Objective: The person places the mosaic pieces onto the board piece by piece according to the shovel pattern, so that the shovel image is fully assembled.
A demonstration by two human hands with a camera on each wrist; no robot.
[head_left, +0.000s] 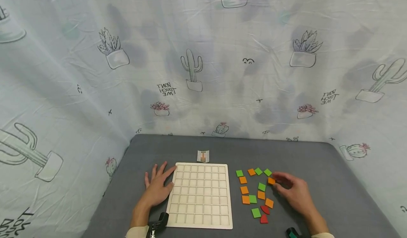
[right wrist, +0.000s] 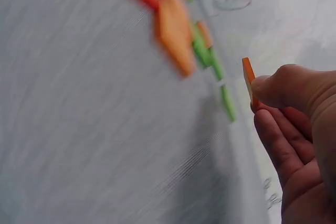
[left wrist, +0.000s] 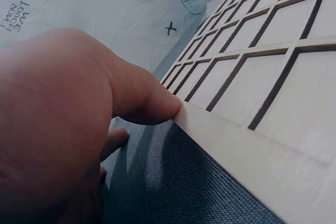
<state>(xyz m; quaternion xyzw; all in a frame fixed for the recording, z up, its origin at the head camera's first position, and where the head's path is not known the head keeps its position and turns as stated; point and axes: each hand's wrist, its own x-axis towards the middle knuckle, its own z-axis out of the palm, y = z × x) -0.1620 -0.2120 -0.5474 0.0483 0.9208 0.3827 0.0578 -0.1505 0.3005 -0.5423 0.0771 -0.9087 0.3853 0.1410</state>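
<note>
A pale wooden board (head_left: 199, 196) divided into a grid of square cells lies on the grey table. My left hand (head_left: 156, 191) rests at its left side, fingers spread, index fingertip and thumb touching the edge. In the left wrist view the thumb (left wrist: 149, 98) presses on the board's rim. To the right of the board, my right hand (head_left: 296, 192) pinches an orange square tile (right wrist: 249, 77) between thumb and fingers. The right wrist view shows this tile held up off the table, its thin edge toward the camera.
Between board and right hand lie several loose flat pieces: orange squares (head_left: 244, 190), green squares (head_left: 255, 213) and two red curved-edge pieces (head_left: 264, 219). Behind the board sits a small card (head_left: 203, 156) with a printed grid. A cactus-print curtain (head_left: 222, 89) surrounds the table (head_left: 171, 146).
</note>
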